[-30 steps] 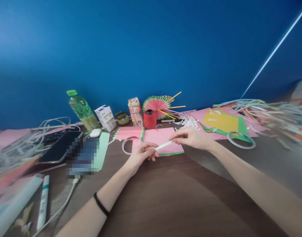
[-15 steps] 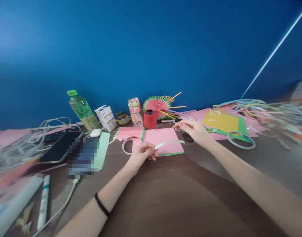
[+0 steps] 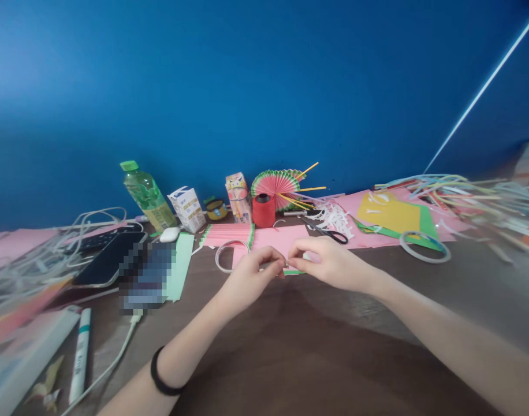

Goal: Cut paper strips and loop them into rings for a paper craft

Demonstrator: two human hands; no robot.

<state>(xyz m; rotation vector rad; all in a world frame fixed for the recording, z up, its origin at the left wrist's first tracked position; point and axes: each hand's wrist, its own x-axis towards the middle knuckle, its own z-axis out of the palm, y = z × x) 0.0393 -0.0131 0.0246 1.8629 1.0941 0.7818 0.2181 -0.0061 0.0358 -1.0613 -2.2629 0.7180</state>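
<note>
My left hand (image 3: 262, 268) is closed in a pinch on one end of a thin pale green strip (image 3: 308, 256), over the front of a pink paper sheet (image 3: 277, 236) with a green edge. Fingertips of my right hand (image 3: 320, 260) pinch at the same end, nearly touching the left fingertips. Most of the strip is hidden behind my right hand. Close to the left hand, a roll of clear tape (image 3: 219, 263) lies on the sheet's left side. Black-handled scissors (image 3: 337, 236) rest just beyond the right hand.
Behind the sheet stand a red thread spool (image 3: 264, 212), a pleated watermelon-pattern fan (image 3: 273, 184), a small box (image 3: 238, 199), a carton (image 3: 187, 209) and a green bottle (image 3: 147, 196). White paper scraps (image 3: 334, 218) lie by the scissors. Phones and cables crowd the left; coloured papers (image 3: 381, 214) the right.
My right hand has moved from near the scissors, down and left to the strip's end at my left fingertips. It now covers most of the strip; the scissors and paper scraps are uncovered.
</note>
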